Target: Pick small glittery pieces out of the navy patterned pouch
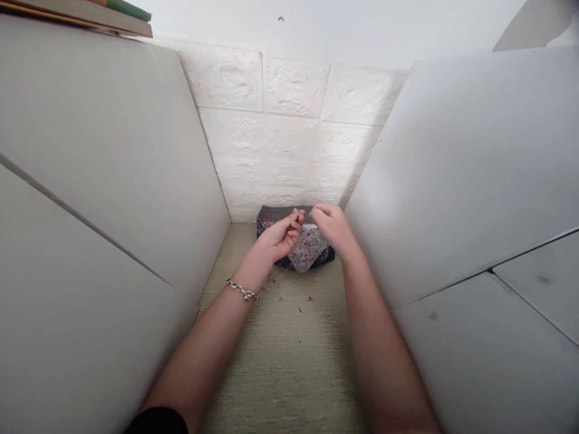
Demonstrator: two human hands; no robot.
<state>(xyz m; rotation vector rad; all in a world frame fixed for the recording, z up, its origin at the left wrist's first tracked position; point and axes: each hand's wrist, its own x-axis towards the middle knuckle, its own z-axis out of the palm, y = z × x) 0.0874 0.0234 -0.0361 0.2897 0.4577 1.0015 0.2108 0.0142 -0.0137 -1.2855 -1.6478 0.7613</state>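
Observation:
At the foot of the far wall lies a dark patterned pouch (326, 258) with a clear front, and many small multicoloured bits like beads or chips (308, 248) show in it. Just above it, my left hand (281, 236) has its thumb and fingertips pinched together. My right hand (333, 228) is curled close by on the right, its fingertips pressed together and a short gap from the left ones. Whatever is between the fingers of either hand is too small to make out. A silver chain bracelet (243, 290) circles my left wrist.
A white cabinet side (104, 150) rises on the left and another white cabinet (474, 169) on the right. White brick-patterned wall panels (271, 138) close off the back. Small brown scraps (310, 299) lie on the wooden floor (280, 374). Stacked books (81, 17) sit at top left.

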